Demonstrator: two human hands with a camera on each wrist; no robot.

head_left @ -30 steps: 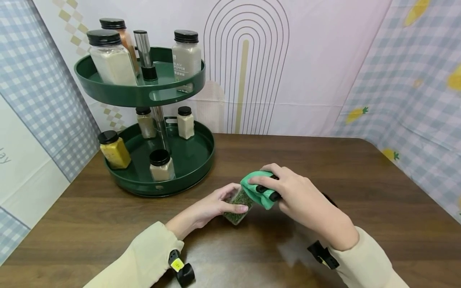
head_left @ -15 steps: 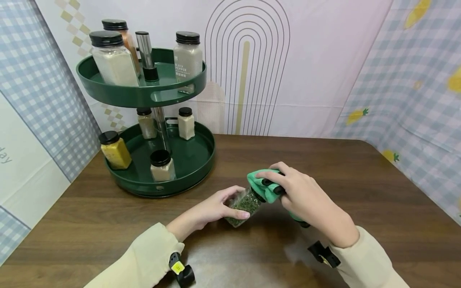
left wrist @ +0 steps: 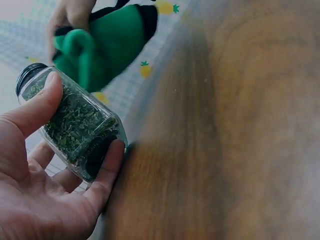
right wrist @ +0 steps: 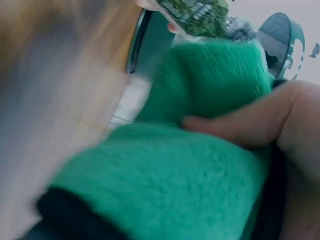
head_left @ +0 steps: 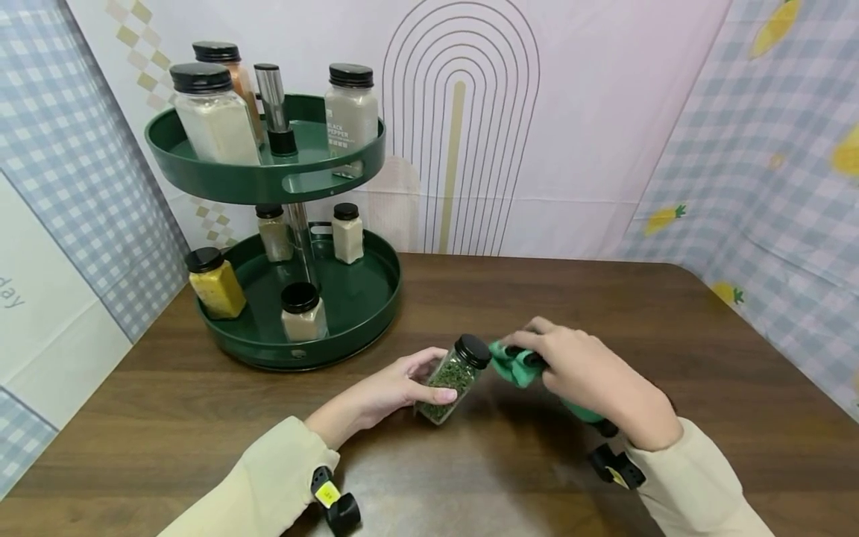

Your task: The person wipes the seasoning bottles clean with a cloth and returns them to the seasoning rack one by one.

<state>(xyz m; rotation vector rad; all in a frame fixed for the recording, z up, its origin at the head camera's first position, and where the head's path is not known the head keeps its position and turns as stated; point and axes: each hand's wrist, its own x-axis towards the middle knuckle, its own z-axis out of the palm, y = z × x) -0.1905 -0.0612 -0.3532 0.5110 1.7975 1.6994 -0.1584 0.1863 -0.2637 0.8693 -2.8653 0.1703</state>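
Observation:
A clear spice jar with a black lid and dried green herbs inside leans to the right above the table. My left hand grips its body, thumb across the front; in the left wrist view the fingers curl around the jar and one supports its base. To the right, my right hand holds a bunched green cloth with black edging. The cloth is just beside the lid, apart from it or barely touching; I cannot tell. In the right wrist view the plush cloth fills the middle, thumb pressed on it.
A two-tier dark green turntable rack stands at the left. Its upper tray bears large black-lidded jars; smaller ones stand on the lower tray. A yellow jar leans at that tray's left rim. Patterned cloth hangings border the wooden table.
The cloth has come off the jar's lid and moved right and down with my right hand, uncovering the black lid. My left hand keeps its hold; the jar is tilted more upright.

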